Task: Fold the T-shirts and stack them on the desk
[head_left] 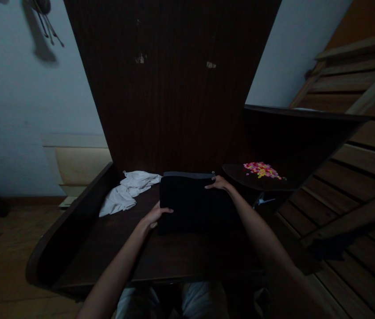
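On a dark wooden desk (pixel 107 252), near the middle, a black cloth (pixel 190 206) lies in a flat, roughly oblong fold before the seated person. Left hand (pixel 156 215) at its left edge: thumb laid over the top, fingers curled in below, nearly closed around the edge. Right hand (pixel 220 182) at the far edge, toward the right, partly closed, thumb and fingers pinching the cloth; the right forearm passes over its right side. A grey strip (pixel 187 174) shows just behind the far edge; light is dim, so whether it belongs to the same piece is hard to say. Left of the black cloth, a white cloth (pixel 129 190) lies crumpled, reaching toward the back panel (pixel 174 110). To the right, a low shelf (pixel 237 174) carries a scatter of small pink, red and yellow pieces (pixel 262 170). Farther right, a wooden slatted frame (pixel 357 164); on the left, a pale wall (pixel 17 110) above a plank floor (pixel 11 261).
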The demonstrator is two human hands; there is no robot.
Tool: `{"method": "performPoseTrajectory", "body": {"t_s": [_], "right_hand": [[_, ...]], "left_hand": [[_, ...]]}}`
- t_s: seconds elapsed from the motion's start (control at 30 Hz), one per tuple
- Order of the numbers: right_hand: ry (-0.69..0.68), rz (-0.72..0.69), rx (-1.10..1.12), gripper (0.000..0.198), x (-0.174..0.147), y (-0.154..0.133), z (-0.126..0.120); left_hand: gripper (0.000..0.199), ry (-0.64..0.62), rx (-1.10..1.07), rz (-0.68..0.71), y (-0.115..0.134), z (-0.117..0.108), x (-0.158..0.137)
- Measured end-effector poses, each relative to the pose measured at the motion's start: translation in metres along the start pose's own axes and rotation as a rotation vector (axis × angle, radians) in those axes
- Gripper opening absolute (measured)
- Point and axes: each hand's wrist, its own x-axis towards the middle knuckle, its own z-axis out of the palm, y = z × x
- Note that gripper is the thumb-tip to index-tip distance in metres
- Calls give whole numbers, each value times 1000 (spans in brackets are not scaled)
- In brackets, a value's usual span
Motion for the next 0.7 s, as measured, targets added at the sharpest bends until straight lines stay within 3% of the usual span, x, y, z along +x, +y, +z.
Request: {"method": "performPoseTrajectory", "body": {"t_s": [0.23,0.47,0.7], "right_hand": [[35,-80,99,40,-12,2,-6],[-22,-157,99,33,-16,-2,-19],[45,-197,247,36,-17,-23,-50]], "left_hand": [[59,18,-7,-9,3,2,-1],[59,16,-1,37,8,8,-8],[61,65,-102,74,38,4,-21]]}}
